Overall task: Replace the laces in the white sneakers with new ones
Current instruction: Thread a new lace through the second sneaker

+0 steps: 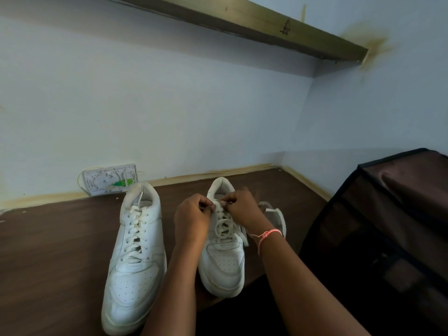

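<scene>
Two white sneakers stand on a dark brown table (48, 251), toes toward the lower edge of the frame; the left sneaker (135, 251) occupies the lower centre-left, fully laced and untouched; the right sneaker (224, 253) sits just right of centre, apart from the first. Both hands meet over the top eyelets of the right sneaker; the left hand (192, 218) has its fingers curled, pinching the lace (221, 226) at the tongue; the right hand (243, 207) likewise pinches the lace from the other side, fingertips nearly touching those of the left. A pink thread bracelet (268, 235) circles the right wrist. A loose white lace (278, 218) lies on the table just right of that sneaker. A white patterned box (109, 179) leans against the wall at centre-left; a dark fabric case (392, 214) fills the right edge; a wooden shelf (242, 23) crosses the top.
</scene>
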{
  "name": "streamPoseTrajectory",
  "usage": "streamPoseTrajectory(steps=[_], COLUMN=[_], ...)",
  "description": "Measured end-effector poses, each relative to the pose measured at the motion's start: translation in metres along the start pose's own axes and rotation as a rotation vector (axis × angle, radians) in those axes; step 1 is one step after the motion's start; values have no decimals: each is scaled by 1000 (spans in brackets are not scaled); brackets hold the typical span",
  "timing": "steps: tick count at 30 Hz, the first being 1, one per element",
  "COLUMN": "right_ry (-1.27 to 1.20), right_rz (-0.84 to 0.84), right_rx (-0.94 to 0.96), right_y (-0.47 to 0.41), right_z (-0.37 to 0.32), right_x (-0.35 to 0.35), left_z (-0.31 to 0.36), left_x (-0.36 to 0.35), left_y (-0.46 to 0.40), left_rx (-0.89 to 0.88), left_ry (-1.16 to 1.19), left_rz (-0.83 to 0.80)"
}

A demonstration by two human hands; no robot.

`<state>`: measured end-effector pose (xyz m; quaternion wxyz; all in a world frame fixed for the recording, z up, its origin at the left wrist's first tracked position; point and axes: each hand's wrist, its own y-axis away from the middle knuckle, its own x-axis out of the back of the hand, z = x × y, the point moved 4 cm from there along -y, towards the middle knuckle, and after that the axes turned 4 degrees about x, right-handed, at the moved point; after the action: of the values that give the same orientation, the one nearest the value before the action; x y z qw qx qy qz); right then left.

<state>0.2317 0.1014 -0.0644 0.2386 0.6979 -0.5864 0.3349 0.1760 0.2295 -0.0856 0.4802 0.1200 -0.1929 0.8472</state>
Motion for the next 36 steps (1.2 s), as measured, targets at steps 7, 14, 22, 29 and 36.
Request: streamPoseTrajectory(steps=[7, 14, 22, 29, 36], right_ry=[172, 244, 273, 289, 399], right_rz=[222, 392, 501, 523, 509], right_rx=[34, 19, 98, 121, 85], right_y=[57, 94, 93, 84, 83], right_z=[-11, 14, 16, 20, 20], right_x=[10, -18, -24, -26, -31], left_z=[3, 3, 30, 12, 14], left_x=[22, 152, 64, -2, 64], left_y=[-5, -10, -8, 2, -13], left_rx=[85, 144, -162, -167, -47], left_ry=[110, -101, -270, -285, -242], left_rz=[-60, 485, 117, 33, 337])
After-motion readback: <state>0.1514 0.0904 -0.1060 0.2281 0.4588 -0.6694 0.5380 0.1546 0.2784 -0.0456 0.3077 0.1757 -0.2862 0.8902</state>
